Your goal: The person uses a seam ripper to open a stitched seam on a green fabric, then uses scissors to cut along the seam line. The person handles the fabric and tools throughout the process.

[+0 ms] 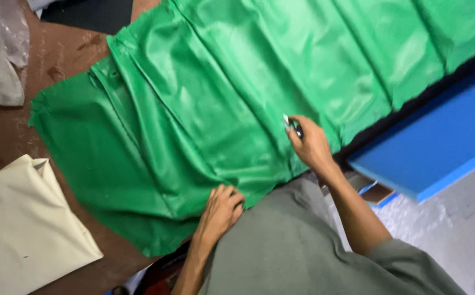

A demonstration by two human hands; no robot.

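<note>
Upholstery workshop: green vinyl sheet (237, 82), blue foam slab (439, 142).

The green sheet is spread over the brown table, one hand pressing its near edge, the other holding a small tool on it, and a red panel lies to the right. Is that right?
Not quite: in the head view the panel is blue, not red. The rest holds: the green sheet lies over the brown table, the left hand presses its near edge, and the right hand holds a small tool on it.
</note>
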